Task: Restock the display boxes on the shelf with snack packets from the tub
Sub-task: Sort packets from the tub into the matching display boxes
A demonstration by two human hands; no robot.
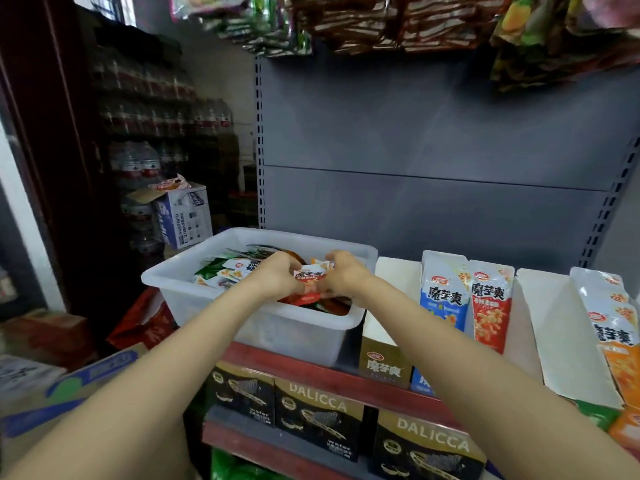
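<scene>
I see a translucent white plastic tub (194, 299), rectangular with rounded corners and a thick rolled rim, sitting on the red-edged shelf (349, 375) at the left end. It is heaped with small glossy foil packets (225, 268), white, green and orange-red, lying loose at all angles. Both of my hands are over the middle of the tub: my left hand (277, 277) and right hand (343, 275) have fingers curled round the same small clutch of packets, the top one a white-and-red packet (309, 276) pinched between them just above the heap. To the right of the tub stand the display boxes (540, 327), white cardboard with tall slanted dividers; the nearest bay by the tub shows bare white card, the next holds two upright flat pouches, one blue (441, 292) and one red (491, 306), and the far-right bay holds an orange pouch (613, 327). Below the shelf edge sit matte black-and-gold cartons (318, 417) printed DALICCA. Behind the shelf is a smooth grey metal back panel (415, 140), with crinkled bags (381, 22) hanging above, blurred.
</scene>
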